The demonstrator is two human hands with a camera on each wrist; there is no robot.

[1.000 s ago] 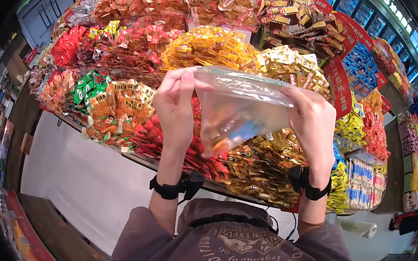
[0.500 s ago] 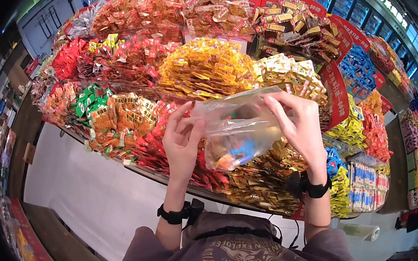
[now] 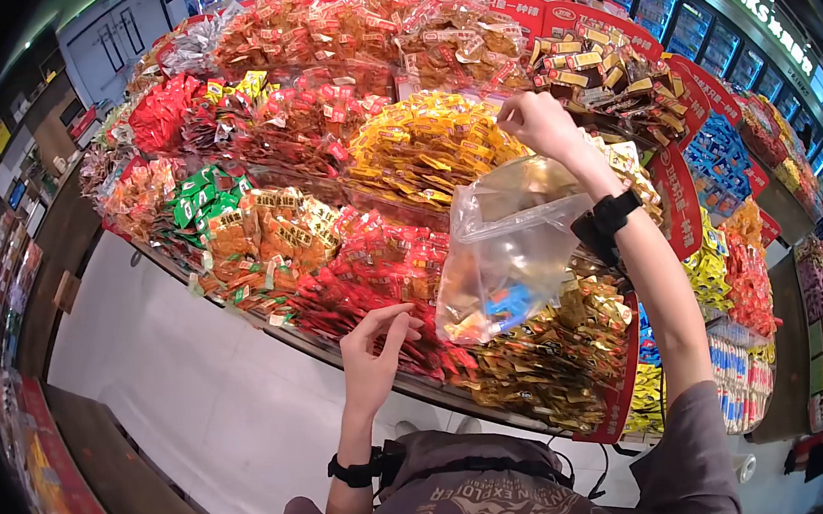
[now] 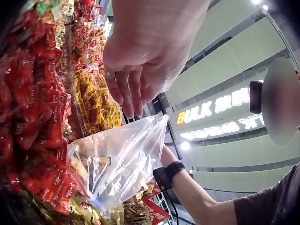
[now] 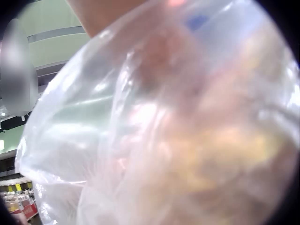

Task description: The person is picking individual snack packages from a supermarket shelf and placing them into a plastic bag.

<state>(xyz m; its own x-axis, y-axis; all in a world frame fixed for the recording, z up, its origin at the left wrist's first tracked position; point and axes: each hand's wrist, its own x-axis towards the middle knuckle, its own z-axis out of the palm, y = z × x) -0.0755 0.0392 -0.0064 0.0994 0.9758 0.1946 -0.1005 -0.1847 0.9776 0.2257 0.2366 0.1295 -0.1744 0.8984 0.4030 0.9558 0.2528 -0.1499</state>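
Observation:
A clear plastic bag point(image 3: 506, 258) with a blue item and other small items at its bottom stands beside and below my right forearm; whether it hangs from the arm cannot be told. My right hand point(image 3: 539, 124) reaches above the yellow packets point(image 3: 430, 141), fingers bent downward, with nothing visible in them. In the right wrist view the blurred bag point(image 5: 140, 131) covers most of the picture. My left hand point(image 3: 374, 360) is left of the bag, over the near red packets point(image 3: 336, 299), its fingers loosely bent around nothing. The left wrist view shows this hand point(image 4: 145, 56) above the bag point(image 4: 126, 154), apart from it.
Green packets point(image 3: 206, 199) and orange ones point(image 3: 275, 232) lie left on the sloping display. Dark gold packets point(image 3: 551, 367) fill its near edge, beside a red border point(image 3: 624, 390). Brown packets point(image 3: 612, 79) lie at the back right; blue packets point(image 3: 720, 163) are farther right.
Both hands have let go of the bag's top. The right hand has moved up and away over the yellow packets; the left has drawn down toward the body. The bag now sits by the right forearm.

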